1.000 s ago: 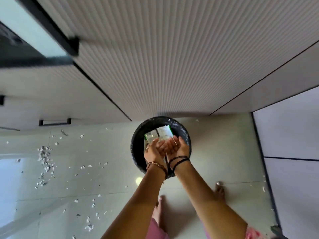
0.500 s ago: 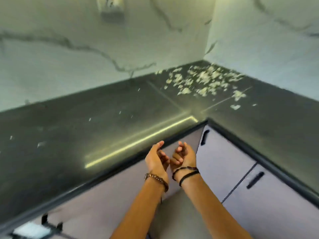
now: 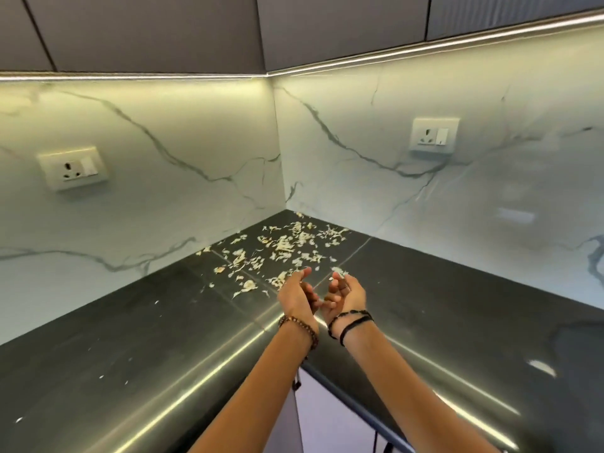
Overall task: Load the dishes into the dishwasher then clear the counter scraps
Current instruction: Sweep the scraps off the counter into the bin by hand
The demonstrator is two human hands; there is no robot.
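Pale vegetable scraps [image 3: 284,245] lie scattered in the back corner of the dark stone counter [image 3: 137,338]. My left hand [image 3: 298,295] and my right hand [image 3: 343,294] hover side by side above the counter's inner corner, just short of the nearest scraps. Both palms face each other with the fingers loosely curled. Neither hand holds anything. Beaded and black string bracelets sit on the wrists.
White marble backsplash walls meet at the corner, with a socket plate [image 3: 72,167] on the left wall and another socket plate [image 3: 434,135] on the right. Grey upper cabinets [image 3: 163,31] hang overhead. A few stray flakes [image 3: 542,367] dot the counter. Pale lower cabinet fronts [image 3: 327,420] show below the edge.
A second ago my hands were cupped together over a black bin on the floor. The view has swung up to the counter corner, and my hands have moved forward over it, toward the scraps.
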